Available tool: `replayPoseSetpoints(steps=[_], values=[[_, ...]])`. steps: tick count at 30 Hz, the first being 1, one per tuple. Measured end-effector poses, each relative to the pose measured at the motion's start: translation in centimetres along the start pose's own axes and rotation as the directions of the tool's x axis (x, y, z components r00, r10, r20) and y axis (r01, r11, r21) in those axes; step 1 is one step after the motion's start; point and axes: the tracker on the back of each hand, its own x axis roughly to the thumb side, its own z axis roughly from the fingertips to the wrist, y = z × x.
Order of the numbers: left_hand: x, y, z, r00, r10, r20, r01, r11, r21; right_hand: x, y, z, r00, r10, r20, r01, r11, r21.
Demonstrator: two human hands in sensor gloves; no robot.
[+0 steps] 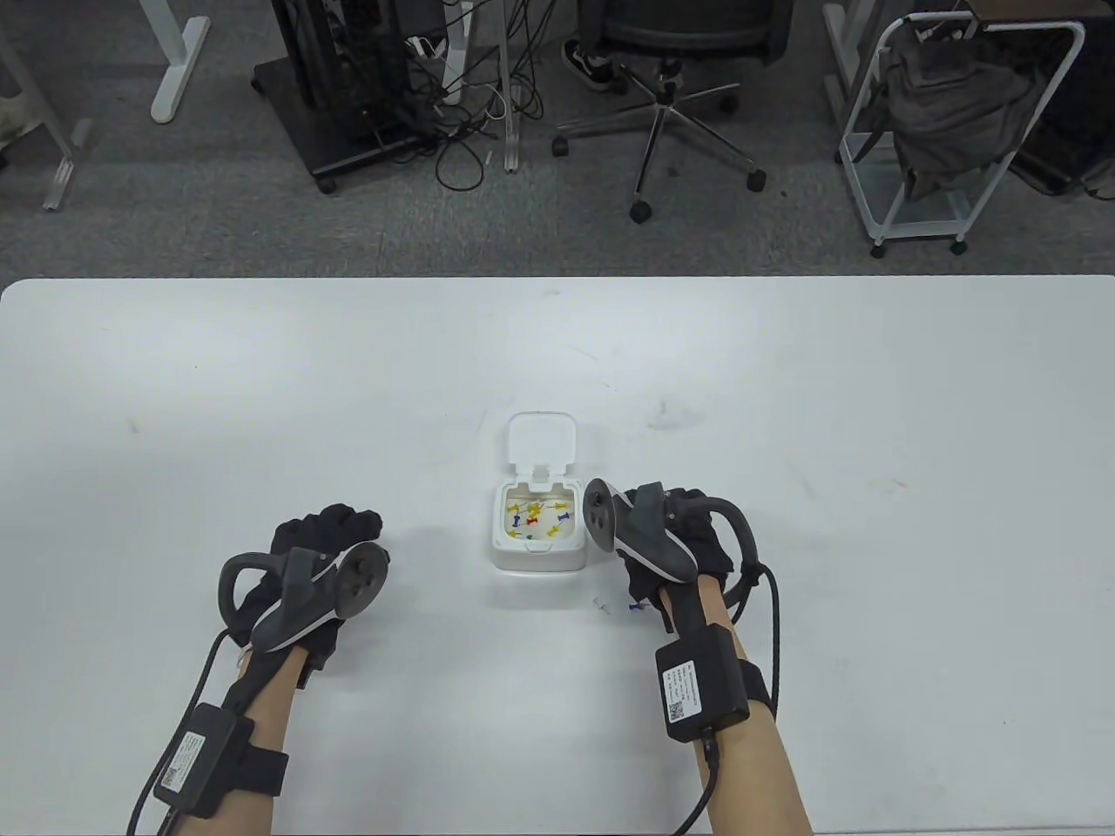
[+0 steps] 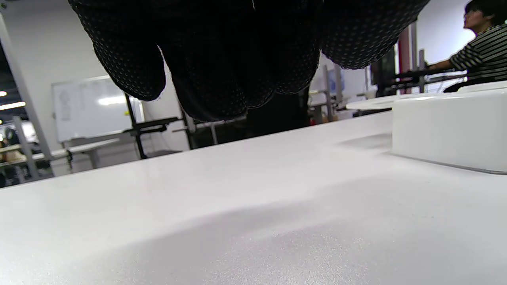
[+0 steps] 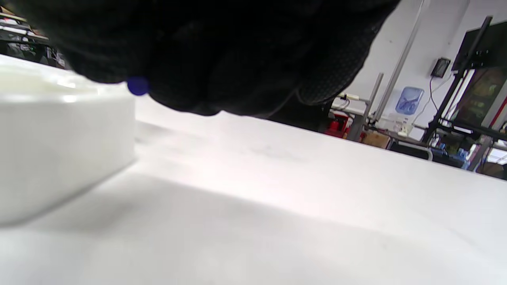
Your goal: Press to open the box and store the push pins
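Note:
The small white box point(image 1: 537, 557) stands open at the table's middle, its lid point(image 1: 543, 440) flipped back. Several colored push pins point(image 1: 540, 515) lie inside. My right hand point(image 1: 697, 544) is right beside the box's right wall; in the right wrist view its fingertips point(image 3: 186, 85) pinch a blue push pin point(image 3: 138, 86) near the box's rim point(image 3: 59, 130). A clear pin point(image 1: 601, 603) and a blue pin point(image 1: 635, 605) lie on the table by my right wrist. My left hand point(image 1: 335, 527) rests left of the box with fingers point(image 2: 214, 75) curled, holding nothing.
The white table point(image 1: 871, 418) stretches wide on all sides of the box. Its far edge point(image 1: 557, 279) borders a floor with an office chair point(image 1: 671, 96), cables and a white rack point(image 1: 949, 122). The box's side shows in the left wrist view point(image 2: 451, 130).

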Motion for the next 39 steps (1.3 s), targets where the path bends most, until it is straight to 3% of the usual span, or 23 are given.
replayPoseSetpoints(steps=[9, 20, 30, 39], values=[[0.1, -0.1, 0.0, 1.000, 0.007, 0.004, -0.007, 1.000, -0.007, 3.9, -1.7, -1.5, 0.997, -0.061, 0.048, 0.062, 0.998, -0.020], [0.0, -0.2, 0.0, 1.000, 0.011, 0.000, -0.011, 1.000, -0.008, 6.7, -1.8, -2.5, 0.996, -0.034, 0.078, 0.036, 0.999, -0.021], [-0.1, -0.3, 0.0, 1.000, 0.011, -0.002, -0.011, 1.000, -0.007, 6.2, -1.8, -2.2, 0.997, -0.031, 0.078, 0.034, 0.999, -0.035], [0.0, -0.3, 0.2, 1.000, 0.009, -0.001, -0.009, 1.000, -0.005, 3.9, -2.3, -0.1, 0.996, -0.047, 0.081, 0.050, 0.998, -0.040]])
